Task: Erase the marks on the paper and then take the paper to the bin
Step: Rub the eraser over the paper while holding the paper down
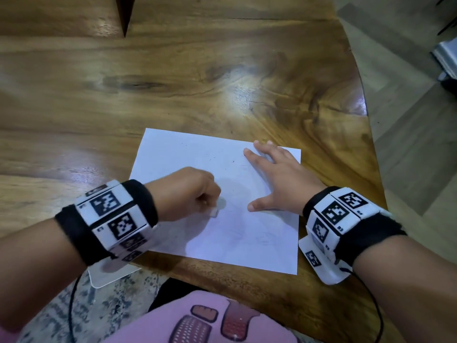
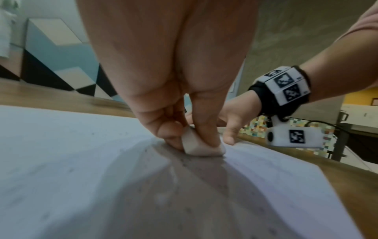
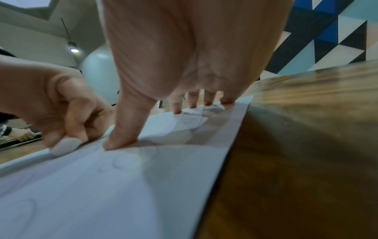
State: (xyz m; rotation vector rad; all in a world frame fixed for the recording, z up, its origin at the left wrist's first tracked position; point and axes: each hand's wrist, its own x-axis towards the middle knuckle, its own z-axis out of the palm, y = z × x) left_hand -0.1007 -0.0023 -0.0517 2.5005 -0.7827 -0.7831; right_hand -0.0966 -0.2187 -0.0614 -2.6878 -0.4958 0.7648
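Observation:
A white sheet of paper [image 1: 197,164] lies flat on the wooden table [image 1: 173,82] near its front edge, with faint pencil lines and dark crumbs on it. My left hand [image 1: 188,191] pinches a small white eraser [image 1: 214,212] and presses its tip on the middle of the sheet; in the left wrist view the eraser [image 2: 196,145] sits between thumb and fingers. My right hand [image 1: 274,179] lies flat with spread fingers on the paper's right part. In the right wrist view its fingers [image 3: 120,134] press on the paper [image 3: 102,194] beside the eraser [image 3: 65,146].
The table's curved right edge [image 1: 366,120] drops to a grey floor. A white flat object [image 1: 108,276] sticks out under my left wrist at the front edge. No bin shows in any view.

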